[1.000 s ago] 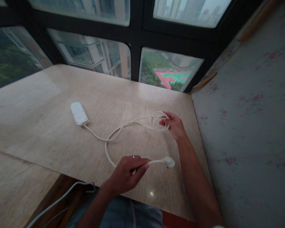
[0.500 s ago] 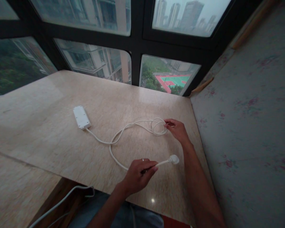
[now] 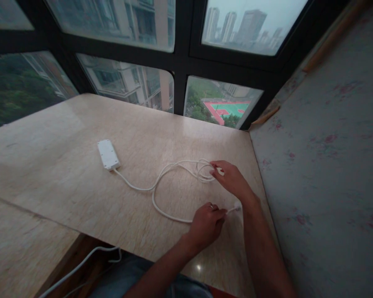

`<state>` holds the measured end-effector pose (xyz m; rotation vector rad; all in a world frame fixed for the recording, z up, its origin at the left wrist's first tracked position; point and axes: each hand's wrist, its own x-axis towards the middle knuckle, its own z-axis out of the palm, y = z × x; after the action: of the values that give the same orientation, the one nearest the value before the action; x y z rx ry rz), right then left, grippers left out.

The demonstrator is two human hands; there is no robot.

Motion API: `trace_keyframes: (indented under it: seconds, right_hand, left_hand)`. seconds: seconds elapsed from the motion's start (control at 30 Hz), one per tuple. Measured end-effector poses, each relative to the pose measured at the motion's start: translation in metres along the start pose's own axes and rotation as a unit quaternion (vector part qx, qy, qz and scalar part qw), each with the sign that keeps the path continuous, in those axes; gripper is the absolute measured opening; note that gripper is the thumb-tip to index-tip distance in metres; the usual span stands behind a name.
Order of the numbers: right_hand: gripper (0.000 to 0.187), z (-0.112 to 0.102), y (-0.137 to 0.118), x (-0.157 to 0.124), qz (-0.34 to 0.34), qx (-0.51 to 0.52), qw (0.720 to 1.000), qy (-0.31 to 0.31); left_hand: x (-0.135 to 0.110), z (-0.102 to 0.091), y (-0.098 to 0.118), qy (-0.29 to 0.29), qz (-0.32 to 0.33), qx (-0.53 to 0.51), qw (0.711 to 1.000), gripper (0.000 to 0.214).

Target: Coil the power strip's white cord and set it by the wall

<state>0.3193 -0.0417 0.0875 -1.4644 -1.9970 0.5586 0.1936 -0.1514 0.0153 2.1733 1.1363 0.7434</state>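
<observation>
A white power strip (image 3: 108,155) lies at the left on the stone ledge, its face with small dots upward. From its near end a white cord (image 3: 161,171) runs right, crosses itself in a wide loop and ends in a small coil (image 3: 202,179). My right hand (image 3: 231,179) pinches the right edge of this coil between thumb and fingers. Closer to me, my left hand (image 3: 207,221) is closed round the cord just behind the plug (image 3: 237,206). The plug sits beside my right forearm, which partly covers it.
The pale stone ledge (image 3: 65,174) meets dark-framed windows (image 3: 180,91) at the back and a flower-papered wall (image 3: 323,178) at the right. Another white cable (image 3: 81,263) hangs past the front edge, near my legs and a brown wooden piece.
My left hand has moved right, taking the cord and plug towards my right forearm. The wide loop has shifted right with it. My right hand has come slightly nearer, still at the coil.
</observation>
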Motion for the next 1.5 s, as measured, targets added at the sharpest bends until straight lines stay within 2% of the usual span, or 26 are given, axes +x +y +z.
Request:
trace_keyframes:
  seconds: [0.1,0.17,0.27,0.37,0.4,0.47,0.53,0.6,0.7,0.77,0.83,0.87,0.97,1.07,1.17,1.23,1.3,1.4,1.5]
  right_hand:
    - [0.035,-0.001,-0.021,-0.009,-0.012,-0.08,0.996,-0.036]
    - [0.036,0.001,-0.038,-0.015,-0.015,-0.085,0.994,-0.067]
    - [0.039,0.008,-0.057,-0.023,-0.018,-0.065,0.986,-0.152]
    - [0.042,0.014,-0.062,-0.028,-0.017,-0.095,0.97,-0.223]
    - [0.042,0.016,-0.061,-0.029,-0.016,-0.112,0.966,-0.233]
    - [0.038,0.018,-0.058,-0.028,-0.011,-0.14,0.961,-0.24]
    - [0.036,0.021,-0.057,-0.024,-0.005,-0.148,0.961,-0.234]
    - [0.03,0.028,-0.059,-0.018,0.001,-0.143,0.965,-0.221]
    - [0.03,0.049,-0.069,-0.01,0.005,-0.125,0.975,-0.182]
    - [0.032,0.07,-0.077,-0.01,0.009,-0.109,0.981,-0.161]
    - [0.03,0.093,-0.085,-0.014,0.012,-0.09,0.983,-0.16]
    - [0.033,0.103,-0.088,-0.017,0.009,-0.083,0.982,-0.167]
    - [0.041,0.127,-0.097,-0.026,-0.022,-0.1,0.979,-0.176]
    - [0.037,0.135,-0.099,-0.029,-0.046,-0.132,0.971,-0.194]
    - [0.038,0.13,-0.093,-0.026,-0.039,-0.137,0.96,-0.239]
    - [0.05,0.12,-0.084,-0.022,-0.022,-0.128,0.957,-0.259]
    - [0.061,0.102,-0.071,-0.018,-0.012,-0.102,0.962,-0.254]
    - [0.059,0.065,-0.048,-0.008,-0.017,-0.002,0.981,-0.194]
    - [0.052,0.026,-0.029,0.003,0.049,0.131,0.988,-0.065]
  left_hand:
    - [0.015,0.016,0.004,0.022,-0.032,0.016,0.999,0.024]
    - [0.025,0.028,0.006,0.032,-0.048,0.02,0.998,0.024]
    - [0.033,0.045,0.007,0.029,-0.039,0.027,0.998,0.036]
    - [0.024,0.044,0.005,0.009,-0.007,0.034,0.999,0.043]
    - [0.018,0.036,0.004,-0.001,0.012,0.034,0.999,0.043]
    - [0.004,0.011,0.0,0.004,0.005,0.05,0.999,0.043]
    - [-0.008,-0.025,-0.009,-0.014,0.004,0.072,0.997,0.04]
    - [-0.014,-0.066,-0.021,-0.027,0.032,0.073,0.996,0.028]
    - [-0.009,-0.119,-0.047,0.104,-0.009,0.108,0.989,0.021]
    - [0.002,-0.14,-0.068,0.173,-0.053,0.147,0.973,0.022]
    - [0.013,-0.15,-0.089,0.224,-0.116,0.197,0.947,0.026]
    - [0.018,-0.151,-0.098,0.226,-0.143,0.217,0.939,0.03]
    - [0.028,-0.146,-0.121,0.173,-0.224,0.217,0.934,0.045]
    - [0.03,-0.142,-0.132,0.11,-0.279,0.163,0.94,0.042]
    - [0.026,-0.146,-0.134,0.1,-0.283,0.127,0.945,0.032]
    - [0.021,-0.152,-0.132,0.123,-0.281,0.11,0.946,0.031]
    - [0.015,-0.159,-0.129,0.151,-0.287,0.104,0.94,0.03]
    - [0.004,-0.169,-0.126,0.178,-0.301,0.104,0.931,0.03]
    - [-0.008,-0.177,-0.125,0.197,-0.308,0.095,0.926,0.03]
